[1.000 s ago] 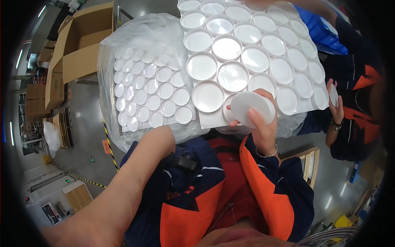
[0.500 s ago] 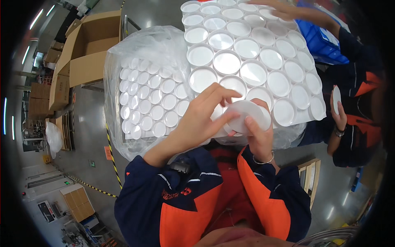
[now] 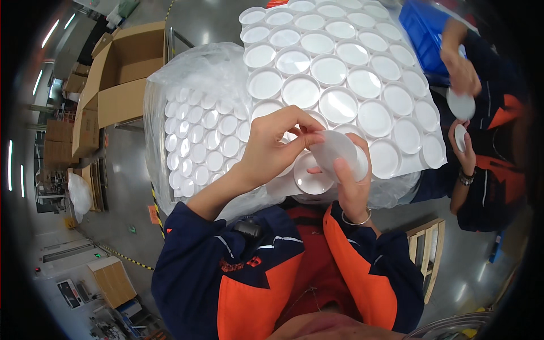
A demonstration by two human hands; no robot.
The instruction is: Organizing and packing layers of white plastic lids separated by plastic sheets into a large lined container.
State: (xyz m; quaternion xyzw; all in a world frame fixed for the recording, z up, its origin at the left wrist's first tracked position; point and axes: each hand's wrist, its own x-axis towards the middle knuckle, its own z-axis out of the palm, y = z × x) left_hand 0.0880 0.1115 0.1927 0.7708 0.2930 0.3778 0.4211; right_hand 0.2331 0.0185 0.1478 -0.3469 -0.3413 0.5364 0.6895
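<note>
My right hand (image 3: 347,187) grips a round white plastic lid (image 3: 338,154) in front of my chest. My left hand (image 3: 279,143) reaches across and pinches the same lid at its upper left edge with fingertips. Just below sits another white lid (image 3: 309,180) on the tray edge. Beneath both hands lies a white tray (image 3: 416,164) packed with several round white lids (image 3: 338,105) in rows. To the left, a clear plastic bag (image 3: 192,136) holds many more stacked lids.
A co-worker in dark and orange clothing stands at the right, one hand (image 3: 460,71) holding a white lid (image 3: 460,105), the other hand (image 3: 462,144) holding a smaller one. A blue bin (image 3: 422,28) is at top right. Open cardboard boxes (image 3: 122,73) stand at left.
My left arm has come up from the lower left and its fingers now pinch the lid held by my right hand. The view has shifted so the tray sits higher.
</note>
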